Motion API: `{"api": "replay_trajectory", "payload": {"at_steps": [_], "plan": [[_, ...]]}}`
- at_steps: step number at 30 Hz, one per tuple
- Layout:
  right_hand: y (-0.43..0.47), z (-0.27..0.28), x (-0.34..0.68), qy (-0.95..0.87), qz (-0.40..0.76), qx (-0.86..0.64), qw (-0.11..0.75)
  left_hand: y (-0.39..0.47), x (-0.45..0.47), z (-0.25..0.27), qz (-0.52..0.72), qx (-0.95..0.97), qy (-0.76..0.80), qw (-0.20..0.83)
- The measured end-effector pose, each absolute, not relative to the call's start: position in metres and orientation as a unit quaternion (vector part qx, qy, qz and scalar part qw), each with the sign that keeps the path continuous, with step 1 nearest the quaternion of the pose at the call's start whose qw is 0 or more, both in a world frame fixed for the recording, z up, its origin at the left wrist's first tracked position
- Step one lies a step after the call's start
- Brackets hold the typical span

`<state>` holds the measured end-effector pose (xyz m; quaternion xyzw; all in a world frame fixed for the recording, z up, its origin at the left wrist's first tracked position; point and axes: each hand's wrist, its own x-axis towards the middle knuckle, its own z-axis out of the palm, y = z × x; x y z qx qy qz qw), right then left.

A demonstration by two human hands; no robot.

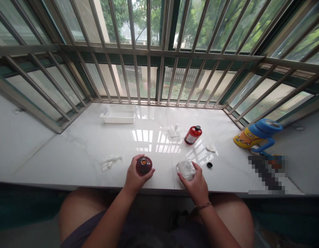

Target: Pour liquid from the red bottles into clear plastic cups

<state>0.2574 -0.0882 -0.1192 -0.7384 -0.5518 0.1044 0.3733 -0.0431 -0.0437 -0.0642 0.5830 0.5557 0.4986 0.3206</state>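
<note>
My left hand (136, 175) is wrapped around a dark red, round bottle (143, 170), whose uncapped mouth faces up. On the right, my right hand (197, 179) grips a clear, see-through square-shaped container (185, 168) between thumb and fingers at the counter's front. Its exact kind is hard to make out. A small black cap (209, 165) lies just right of that hand. Farther back stands a bright red bottle (192, 135) with a black cap on and a pale label. Beside it is another clear object (175, 130), blurred by glare.
A white perforated basket (119, 119) sits at the back left of the white counter (79, 137). Crumpled white tissue (110, 162) lies left, another piece (211, 148) right. A blue and yellow handled flask (257, 134) stands far right. Metal bars (149, 79) cover the window.
</note>
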Motion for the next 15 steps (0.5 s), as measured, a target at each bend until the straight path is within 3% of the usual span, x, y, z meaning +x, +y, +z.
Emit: {"api": "replay_trajectory", "payload": {"at_steps": [15], "plan": [[-0.090, -0.125, 0.251, -0.568, 0.020, -0.745, 0.350, -0.041, -0.043, -0.077, 0.519, 0.598, 0.542, 0.280]]}}
